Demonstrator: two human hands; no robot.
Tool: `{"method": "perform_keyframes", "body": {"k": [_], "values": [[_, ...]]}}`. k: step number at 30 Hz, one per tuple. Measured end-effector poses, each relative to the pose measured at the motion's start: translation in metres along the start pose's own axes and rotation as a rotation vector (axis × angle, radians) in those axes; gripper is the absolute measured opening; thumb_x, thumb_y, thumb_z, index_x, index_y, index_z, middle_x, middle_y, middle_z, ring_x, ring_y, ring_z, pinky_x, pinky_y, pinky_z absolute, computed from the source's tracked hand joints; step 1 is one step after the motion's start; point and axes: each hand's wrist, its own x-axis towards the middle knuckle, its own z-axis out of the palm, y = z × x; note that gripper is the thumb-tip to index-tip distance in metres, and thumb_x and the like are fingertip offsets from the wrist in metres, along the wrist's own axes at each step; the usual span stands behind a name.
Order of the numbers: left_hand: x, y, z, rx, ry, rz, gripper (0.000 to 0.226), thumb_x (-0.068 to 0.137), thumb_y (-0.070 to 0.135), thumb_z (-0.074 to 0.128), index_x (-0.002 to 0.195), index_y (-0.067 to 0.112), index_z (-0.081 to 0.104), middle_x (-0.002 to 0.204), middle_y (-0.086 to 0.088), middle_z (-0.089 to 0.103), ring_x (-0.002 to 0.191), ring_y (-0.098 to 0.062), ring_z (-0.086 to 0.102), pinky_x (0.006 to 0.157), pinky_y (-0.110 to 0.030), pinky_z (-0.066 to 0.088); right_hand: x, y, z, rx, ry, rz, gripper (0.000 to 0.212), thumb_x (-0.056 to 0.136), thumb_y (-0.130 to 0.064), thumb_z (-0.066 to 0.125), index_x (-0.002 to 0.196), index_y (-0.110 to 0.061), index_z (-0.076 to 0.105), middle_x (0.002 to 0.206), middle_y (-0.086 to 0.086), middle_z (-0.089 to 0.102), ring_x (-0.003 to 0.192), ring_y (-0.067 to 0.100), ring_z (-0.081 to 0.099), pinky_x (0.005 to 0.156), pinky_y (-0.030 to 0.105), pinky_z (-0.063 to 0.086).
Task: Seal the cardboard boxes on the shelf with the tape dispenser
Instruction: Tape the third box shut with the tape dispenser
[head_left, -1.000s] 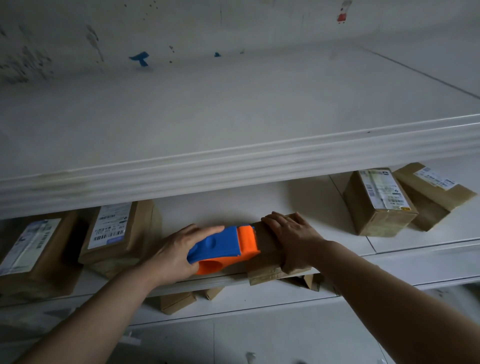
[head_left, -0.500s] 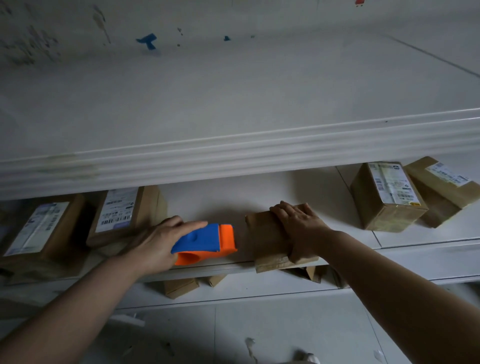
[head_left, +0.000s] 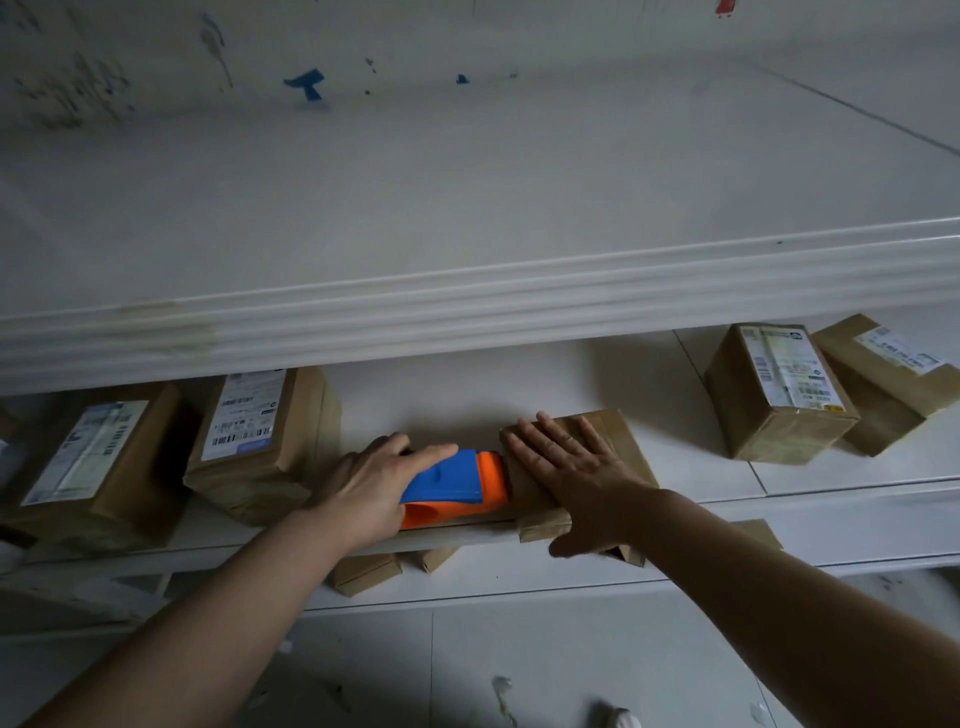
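Observation:
My left hand grips the blue and orange tape dispenser on the middle shelf. Its orange front end touches the left side of a small brown cardboard box at the shelf's front edge. My right hand lies flat on top of that box with the fingers spread and straight, the thumb hanging over the box's front. No tape strip is visible.
Two labelled boxes stand to the left on the same shelf, two more to the right. A thick white shelf overhangs above. Smaller boxes sit on the lower shelf, and the floor lies below.
The dispenser, which had pulled left and away from the box, has come back right against the box's left side. My right hand has flattened and spread its fingers on the box.

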Motion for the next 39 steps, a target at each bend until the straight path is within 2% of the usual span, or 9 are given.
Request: {"method": "perform_keyframes", "body": {"k": [9, 12, 17, 20, 22, 25, 28, 32, 39], "values": [[-0.005, 0.0, 0.007, -0.117, -0.044, -0.018, 0.091, 0.082, 0.001, 0.057, 0.141, 0.057, 0.016, 0.101, 0.003, 0.036, 0.084, -0.014, 0.046, 0.067, -0.031, 0.048, 0.014, -0.014, -0.016, -0.008, -0.059, 0.044, 0.118, 0.075, -0.053, 0.066, 0.149, -0.02, -0.02, 0.156, 0.007, -0.026, 0.143, 0.027, -0.025, 0.116, 0.056, -0.006], [-0.013, -0.003, 0.001, -0.201, -0.009, 0.012, 0.092, 0.079, -0.002, 0.058, 0.142, 0.055, 0.02, 0.098, 0.004, 0.037, 0.08, -0.011, 0.044, 0.062, -0.019, 0.042, 0.025, -0.015, -0.034, 0.071, -0.091, 0.085, 0.123, 0.069, -0.053, 0.073, 0.151, -0.021, -0.013, 0.159, 0.005, 0.0, 0.146, 0.029, 0.0, 0.115, 0.059, 0.008], [-0.028, -0.002, -0.041, -0.279, 0.225, 0.101, 0.093, 0.071, -0.002, 0.058, 0.141, 0.052, 0.027, 0.091, 0.009, 0.035, 0.076, -0.006, 0.04, 0.066, -0.005, 0.034, -0.004, 0.018, -0.042, 0.85, 0.177, 0.067, 0.128, 0.054, -0.019, 0.091, 0.151, -0.021, 0.007, 0.145, -0.001, 0.025, 0.127, 0.001, 0.035, 0.102, 0.013, 0.035], [-0.019, 0.018, -0.059, -0.222, 0.215, 0.168, 0.097, 0.069, 0.004, 0.059, 0.139, 0.06, 0.02, 0.089, 0.015, 0.034, 0.078, -0.007, 0.044, 0.069, -0.017, 0.041, -0.032, 0.03, -0.033, 1.194, 0.129, 0.059, 0.119, 0.056, 0.003, 0.087, 0.146, -0.017, 0.013, 0.145, 0.0, 0.029, 0.121, -0.019, 0.034, 0.091, 0.014, 0.047], [-0.008, 0.036, -0.061, -0.231, 0.182, 0.182, 0.096, 0.069, 0.006, 0.059, 0.138, 0.061, 0.02, 0.089, 0.018, 0.034, 0.077, -0.006, 0.044, 0.07, -0.024, 0.044, -0.042, 0.039, -0.034, 1.1, 0.098, 0.085, 0.119, 0.058, 0.0, 0.088, 0.146, -0.019, 0.01, 0.146, -0.002, 0.027, 0.126, -0.011, 0.033, 0.09, 0.007, 0.041], [0.005, 0.053, -0.059, -0.247, 0.16, 0.185, 0.094, 0.069, 0.005, 0.058, 0.139, 0.059, 0.023, 0.088, 0.018, 0.034, 0.075, -0.005, 0.043, 0.069, -0.024, 0.044, -0.046, 0.046, -0.042, 0.721, 0.165, 0.137, 0.131, 0.056, -0.032, 0.09, 0.15, -0.022, 0.0, 0.152, 0.001, 0.017, 0.142, 0.02, 0.019, 0.115, 0.039, 0.026], [0.011, 0.054, -0.057, -0.214, 0.151, 0.201, 0.098, 0.067, 0.004, 0.058, 0.137, 0.061, 0.019, 0.087, 0.019, 0.034, 0.074, -0.006, 0.043, 0.07, -0.03, 0.048, -0.038, 0.037, -0.046, 0.495, 0.161, 0.097, 0.134, 0.058, -0.047, 0.084, 0.151, -0.023, -0.01, 0.158, -0.002, 0.009, 0.145, 0.018, 0.007, 0.119, 0.047, 0.006], [0.009, 0.046, -0.064, -0.177, 0.14, 0.196, 0.099, 0.069, 0.004, 0.057, 0.135, 0.066, 0.016, 0.091, 0.019, 0.036, 0.074, -0.006, 0.046, 0.068, -0.025, 0.046, -0.032, 0.037, -0.044, 0.419, 0.206, 0.137, 0.128, 0.056, -0.049, 0.082, 0.15, -0.027, 0.0, 0.15, -0.007, 0.023, 0.137, 0.015, 0.024, 0.115, 0.039, 0.023], [-0.024, -0.01, -0.061, -0.106, 0.08, 0.057, 0.103, 0.069, 0.004, 0.057, 0.128, 0.075, 0.011, 0.097, 0.02, 0.037, 0.079, -0.006, 0.05, 0.068, -0.028, 0.048, -0.03, 0.037, -0.047, 0.39, 0.173, 0.134, 0.126, 0.056, -0.05, 0.083, 0.15, -0.029, 0.002, 0.147, -0.01, 0.024, 0.133, 0.011, 0.025, 0.11, 0.035, 0.028]]}}
